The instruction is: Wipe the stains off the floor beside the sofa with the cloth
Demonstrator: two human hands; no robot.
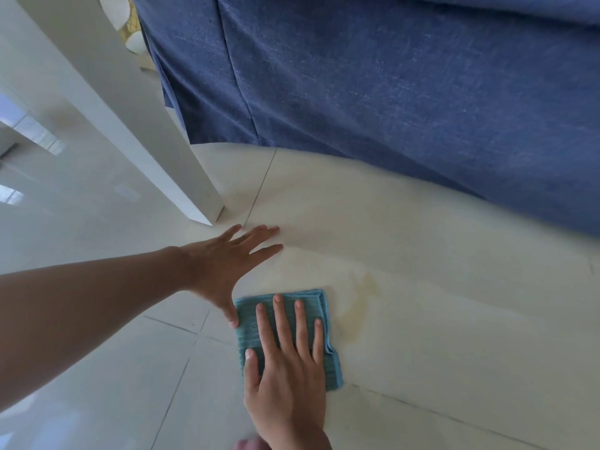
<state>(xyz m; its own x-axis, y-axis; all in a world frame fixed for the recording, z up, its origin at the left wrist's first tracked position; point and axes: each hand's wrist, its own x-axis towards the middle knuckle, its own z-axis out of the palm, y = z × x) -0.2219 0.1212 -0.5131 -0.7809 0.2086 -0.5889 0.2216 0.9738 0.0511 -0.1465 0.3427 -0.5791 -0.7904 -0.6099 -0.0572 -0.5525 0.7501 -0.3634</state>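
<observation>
A folded teal cloth (250,323) lies flat on the pale tiled floor (422,319). My right hand (285,362) rests palm down on top of it, fingers spread and pointing toward the sofa. A faint yellowish stain (362,293) marks the tile just right of the cloth's far corner. My left hand (227,261) is flat on the floor beyond the cloth, fingers apart, its thumb touching the cloth's left edge. The blue fabric sofa (389,92) fills the top right.
A white table leg (130,125) slants down to the floor just left of the sofa, ending close to my left fingertips. Dark grout lines cross the tiles. Glossy floor stretches off to the left.
</observation>
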